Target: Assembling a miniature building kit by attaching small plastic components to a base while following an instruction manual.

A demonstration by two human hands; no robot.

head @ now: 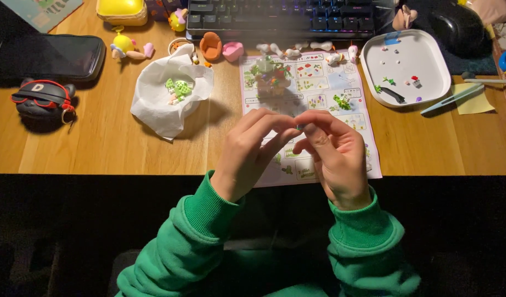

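My left hand (253,148) and my right hand (332,151) meet fingertip to fingertip above a printed instruction sheet (319,82) on the wooden desk. A tiny piece (301,127) is pinched between the fingers of both hands; it is too small to make out. Both arms wear green sleeves. A small built model of tiny bricks (270,74) stands on the far part of the sheet. Beside it on the sheet lies a little green piece (341,101).
A white square tray (423,69) with several tiny pieces sits at the right, tweezers (453,98) beside it. A crumpled white tissue (159,102) holds green pieces at the left. A keyboard (280,16), small toy figures, a phone (60,55) and a dark toy (41,99) lie farther back and left.
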